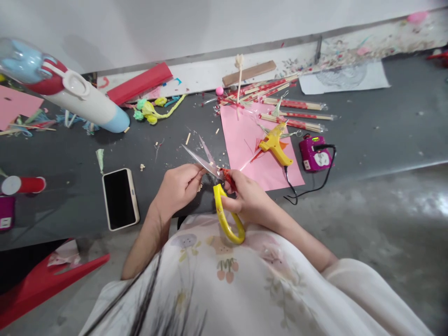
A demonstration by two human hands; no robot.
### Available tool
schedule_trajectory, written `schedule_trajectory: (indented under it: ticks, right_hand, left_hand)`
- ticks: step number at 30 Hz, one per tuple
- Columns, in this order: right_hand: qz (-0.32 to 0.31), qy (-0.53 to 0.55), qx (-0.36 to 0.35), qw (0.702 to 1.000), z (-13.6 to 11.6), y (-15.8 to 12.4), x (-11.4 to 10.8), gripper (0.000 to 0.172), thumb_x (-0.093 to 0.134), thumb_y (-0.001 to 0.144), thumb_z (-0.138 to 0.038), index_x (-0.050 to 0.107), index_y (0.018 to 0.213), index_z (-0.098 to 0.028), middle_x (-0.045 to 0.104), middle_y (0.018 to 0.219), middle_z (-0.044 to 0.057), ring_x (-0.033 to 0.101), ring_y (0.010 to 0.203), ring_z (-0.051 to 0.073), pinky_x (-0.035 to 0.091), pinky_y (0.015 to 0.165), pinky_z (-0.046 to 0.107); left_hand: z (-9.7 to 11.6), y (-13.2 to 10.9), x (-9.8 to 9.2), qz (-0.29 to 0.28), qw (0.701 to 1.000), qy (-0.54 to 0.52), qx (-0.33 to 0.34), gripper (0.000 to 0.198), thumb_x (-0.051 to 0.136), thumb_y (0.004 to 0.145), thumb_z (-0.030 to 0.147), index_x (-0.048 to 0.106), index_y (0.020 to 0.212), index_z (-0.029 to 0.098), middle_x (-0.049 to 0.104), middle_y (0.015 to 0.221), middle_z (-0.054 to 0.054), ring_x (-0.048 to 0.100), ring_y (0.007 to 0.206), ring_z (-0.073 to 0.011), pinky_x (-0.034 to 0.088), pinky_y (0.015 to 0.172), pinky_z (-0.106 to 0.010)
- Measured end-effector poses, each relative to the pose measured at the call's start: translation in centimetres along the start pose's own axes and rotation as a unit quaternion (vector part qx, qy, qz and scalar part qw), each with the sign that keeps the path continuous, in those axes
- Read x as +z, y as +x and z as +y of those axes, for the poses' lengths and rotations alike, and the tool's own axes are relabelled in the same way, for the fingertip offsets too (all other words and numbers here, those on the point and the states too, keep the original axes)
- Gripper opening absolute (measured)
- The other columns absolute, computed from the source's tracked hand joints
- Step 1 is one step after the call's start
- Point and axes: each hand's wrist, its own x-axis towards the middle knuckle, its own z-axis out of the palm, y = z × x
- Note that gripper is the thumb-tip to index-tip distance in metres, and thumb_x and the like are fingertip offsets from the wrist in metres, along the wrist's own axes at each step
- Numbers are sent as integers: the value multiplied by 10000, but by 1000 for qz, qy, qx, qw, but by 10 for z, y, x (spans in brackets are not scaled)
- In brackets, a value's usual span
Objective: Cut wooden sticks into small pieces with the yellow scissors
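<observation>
Yellow-handled scissors (227,217) are in my right hand (247,196), their blades parted and pointing up and left. Part of the handle is wrapped in red. My left hand (181,187) is closed in a pinch beside the blades, thumb against fingers; whatever it grips is too small to make out. Small pale crumbs lie on the dark table around the blade tips. A pink sheet (233,135) lies just beyond my right hand, with a yellow glue gun (278,144) and some red threads on it.
Bundles of sticks in red-patterned wrappers (294,102) lie at the back. A purple box (317,154) is wired to the glue gun. Left are a phone (121,199), a bottle (87,100), a red spool (30,185) and yellow-green yarn (154,112). A red chair (52,291) stands at lower left.
</observation>
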Motion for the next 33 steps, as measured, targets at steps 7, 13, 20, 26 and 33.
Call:
schedule_trajectory:
  ticks: [7,13,20,26,33]
  right_hand:
    - [21,16,-21,999,-3,-2,2,436,621,736,-419,459,1062,-178,603,941,70,588,828,217,490,753,381]
    - [42,12,-90,995,2,-2,4,546,667,705,-409,422,1121,-153,556,1128,175,560,1045,290,489,875,467]
    - [20,24,-72,997,2,-5,0,508,637,725,-415,421,1104,-155,558,1127,168,565,1019,269,483,881,444]
    - [4,0,-55,998,0,-6,-2,432,609,727,-380,437,1064,-174,586,1041,120,569,964,257,472,842,419]
    - [9,-5,-39,999,0,-3,-1,440,613,687,-406,453,1026,-175,584,962,76,556,825,219,463,752,376]
  left_hand:
    - [-2,0,0,6,1000,-10,-20,325,453,932,243,577,639,176,598,572,17,551,547,-96,398,554,-202]
    - [-6,1,-4,-78,990,-96,-65,303,470,847,155,599,573,166,628,558,32,581,528,-89,398,533,-188]
    - [-4,4,-5,-112,979,-141,-95,301,455,825,153,612,570,168,613,520,36,559,494,-88,395,516,-193]
    - [0,6,-7,-101,980,-147,-84,325,461,841,179,569,534,170,591,488,37,532,457,-87,373,479,-195]
    - [4,9,-11,-94,981,-139,-93,322,475,866,213,583,566,170,596,496,32,523,457,-90,361,471,-200]
